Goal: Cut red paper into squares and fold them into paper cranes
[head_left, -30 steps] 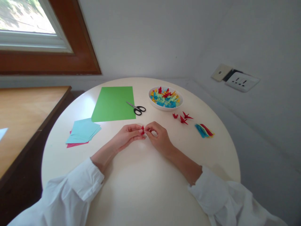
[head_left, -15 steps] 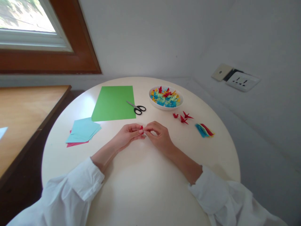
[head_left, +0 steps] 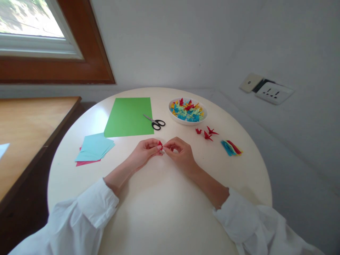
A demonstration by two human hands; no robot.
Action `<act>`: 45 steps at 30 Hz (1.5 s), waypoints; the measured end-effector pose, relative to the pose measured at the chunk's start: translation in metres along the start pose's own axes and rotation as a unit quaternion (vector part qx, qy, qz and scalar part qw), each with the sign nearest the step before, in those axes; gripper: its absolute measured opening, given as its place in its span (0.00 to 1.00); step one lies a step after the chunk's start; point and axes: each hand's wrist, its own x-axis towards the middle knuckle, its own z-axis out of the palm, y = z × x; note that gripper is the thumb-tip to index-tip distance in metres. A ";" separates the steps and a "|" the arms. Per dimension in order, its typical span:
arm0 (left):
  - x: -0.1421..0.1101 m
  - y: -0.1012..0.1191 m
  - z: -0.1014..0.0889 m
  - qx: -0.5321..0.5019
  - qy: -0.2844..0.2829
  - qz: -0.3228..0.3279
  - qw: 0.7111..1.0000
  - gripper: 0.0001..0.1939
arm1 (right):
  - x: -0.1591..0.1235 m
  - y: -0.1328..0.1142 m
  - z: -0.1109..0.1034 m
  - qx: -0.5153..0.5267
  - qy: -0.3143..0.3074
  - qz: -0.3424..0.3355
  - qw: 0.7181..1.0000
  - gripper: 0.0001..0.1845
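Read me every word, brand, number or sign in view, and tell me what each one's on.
None: no text can be read anywhere.
Scissors: any marking is too small to read.
Socket: dark slots show, no legible lettering.
Green sheet and blue squares: no print visible.

A brown-framed window (head_left: 50,44) lets in bright daylight at ten o'clock. Below, at nine, a pale wooden tabletop (head_left: 34,124) catches a light patch, with deep shadow toward eight. Grey-white walls (head_left: 164,42) span twelve to three, with a socket plate (head_left: 281,94) past two; a round white table (head_left: 170,212) fills six.
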 end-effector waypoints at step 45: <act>-0.002 0.001 0.004 0.033 0.005 0.006 0.999 0.14 | -0.002 0.005 0.000 -0.027 -0.023 -0.044 0.998 0.03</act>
